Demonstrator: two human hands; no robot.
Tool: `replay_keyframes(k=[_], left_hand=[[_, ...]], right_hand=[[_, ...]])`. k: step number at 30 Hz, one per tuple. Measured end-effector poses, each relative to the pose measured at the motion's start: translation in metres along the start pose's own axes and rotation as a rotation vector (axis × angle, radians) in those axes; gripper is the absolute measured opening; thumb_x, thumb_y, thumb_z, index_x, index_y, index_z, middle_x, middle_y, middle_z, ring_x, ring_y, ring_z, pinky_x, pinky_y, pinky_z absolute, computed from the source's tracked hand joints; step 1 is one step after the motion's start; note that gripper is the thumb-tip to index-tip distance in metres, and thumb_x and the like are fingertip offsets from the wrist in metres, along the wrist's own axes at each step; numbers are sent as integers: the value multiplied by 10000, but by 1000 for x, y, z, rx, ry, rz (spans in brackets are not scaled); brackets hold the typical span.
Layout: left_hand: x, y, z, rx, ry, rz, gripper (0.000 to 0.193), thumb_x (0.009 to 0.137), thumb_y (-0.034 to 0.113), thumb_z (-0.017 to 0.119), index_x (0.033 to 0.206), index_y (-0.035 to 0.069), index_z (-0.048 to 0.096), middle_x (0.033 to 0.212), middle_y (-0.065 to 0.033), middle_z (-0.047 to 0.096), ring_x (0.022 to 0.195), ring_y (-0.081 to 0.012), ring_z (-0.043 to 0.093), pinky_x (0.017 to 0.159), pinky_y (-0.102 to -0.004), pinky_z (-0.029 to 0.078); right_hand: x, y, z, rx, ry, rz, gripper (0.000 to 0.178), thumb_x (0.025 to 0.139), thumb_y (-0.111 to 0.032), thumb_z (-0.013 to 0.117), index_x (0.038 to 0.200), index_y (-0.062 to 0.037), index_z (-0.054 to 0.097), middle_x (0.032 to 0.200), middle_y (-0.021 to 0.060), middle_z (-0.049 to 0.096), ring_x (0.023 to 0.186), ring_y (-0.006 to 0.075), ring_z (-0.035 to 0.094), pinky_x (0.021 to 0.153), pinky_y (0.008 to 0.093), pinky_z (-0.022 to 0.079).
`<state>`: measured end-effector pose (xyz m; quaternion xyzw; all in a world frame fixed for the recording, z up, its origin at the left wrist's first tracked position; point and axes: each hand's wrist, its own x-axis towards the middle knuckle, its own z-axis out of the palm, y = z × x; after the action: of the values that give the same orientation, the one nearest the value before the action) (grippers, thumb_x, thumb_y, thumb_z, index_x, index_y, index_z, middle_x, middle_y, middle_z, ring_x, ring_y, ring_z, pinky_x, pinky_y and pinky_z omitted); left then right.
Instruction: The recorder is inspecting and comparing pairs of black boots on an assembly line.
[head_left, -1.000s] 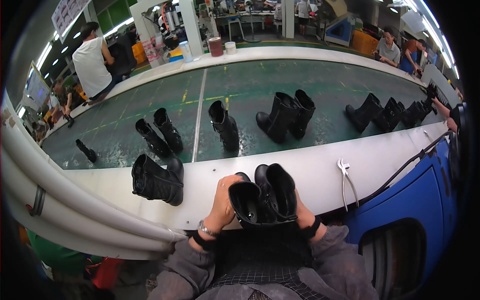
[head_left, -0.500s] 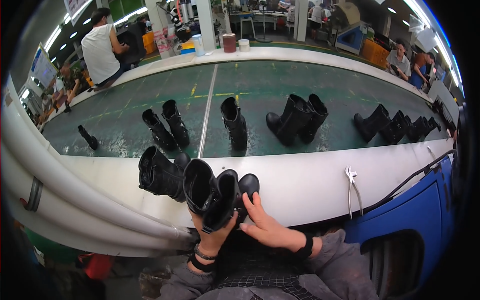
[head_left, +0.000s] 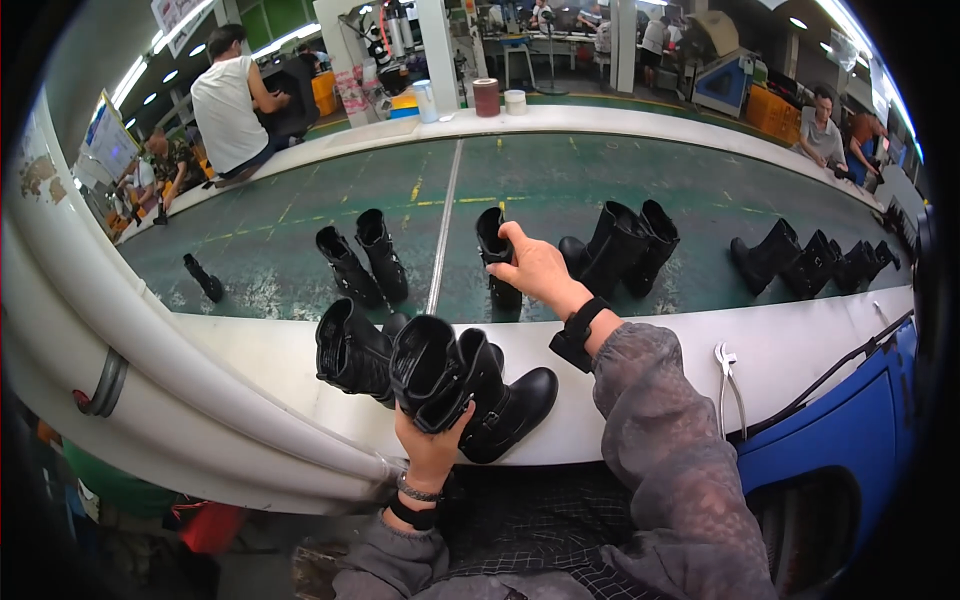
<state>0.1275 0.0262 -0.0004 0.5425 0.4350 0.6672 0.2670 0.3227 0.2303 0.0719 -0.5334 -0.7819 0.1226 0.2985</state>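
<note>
Nearest us, our left hand [head_left: 432,447] is clamped on a black ankle boot [head_left: 470,385], gripping it at the rim of the shaft; the boot lies tipped on its side on the white worktop [head_left: 650,350], toe toward our right. Just beside it on the left another black boot [head_left: 350,350] sits on the same ledge. A pair of pliers [head_left: 728,375] lies well off to the right. Farther out, our right hand [head_left: 535,268] reaches over onto the green conveyor belt [head_left: 560,180] and closes round the top of a single black boot [head_left: 495,255] standing upright there. We judge the step in hand to be picking this boot off the belt; the next move calls for a firm pinch on the shaft and a clean lift clear of the neighbouring pair of boots [head_left: 625,248]. Beyond, on the far ledge, stand a brown tape roll [head_left: 486,97] and a white cylinder [head_left: 515,101]; a white sign board [head_left: 172,12] hangs upper left, its marks unread.
</note>
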Motion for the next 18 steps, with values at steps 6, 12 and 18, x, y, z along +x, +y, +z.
replay_keyframes(k=[6, 12, 18], left_hand=[[34, 24, 27, -76, -45, 38, 409, 702, -30, 817, 1017, 11, 558, 950, -37, 637, 871, -110, 601, 809, -268, 491], [69, 60, 38, -85, 33, 20, 372, 716, -40, 786, 1038, -16, 601, 985, -65, 677, 877, -121, 618, 827, -274, 494], [145, 39, 62, -15, 341, 297, 362, 749, 12, 785, 1061, -51, 612, 972, -67, 674, 873, -148, 619, 837, -286, 476]], right_hand=[[-6, 13, 7, -193, -58, -194, 382, 789, -289, 690, 1089, -135, 512, 872, 176, 661, 864, 390, 646, 738, 481, 511], [-15, 24, -35, 31, 339, -41, 321, 797, -337, 679, 881, -43, 580, 779, 209, 663, 785, 412, 647, 686, 492, 507], [-83, 15, -99, 276, 534, -138, 266, 783, -263, 705, 742, -33, 578, 585, 153, 559, 533, 327, 575, 493, 382, 426]])
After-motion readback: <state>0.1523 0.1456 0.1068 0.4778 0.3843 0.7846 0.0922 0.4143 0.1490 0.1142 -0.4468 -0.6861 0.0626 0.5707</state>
